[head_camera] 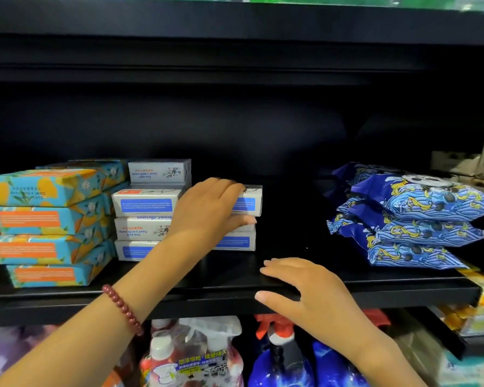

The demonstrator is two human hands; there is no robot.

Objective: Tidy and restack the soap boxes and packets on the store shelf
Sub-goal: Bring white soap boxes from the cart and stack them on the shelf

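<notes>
Mid-task, on the white soap boxes. Left hand (207,210) wrapped over the top white box (249,201) of the short right-hand stack, fingers on its top and thumb under its front edge: a closed grip. Right hand (305,291) flat and empty on the shelf (67,296) lip. Taller white stack (143,219) just beside, orange-and-blue boxes (42,227) further left, blue packets (414,216) piled well apart on the right. Next move, probably: lifting that box and squaring it onto a neighbouring stack, edges flush, without nudging the boxes below.
</notes>
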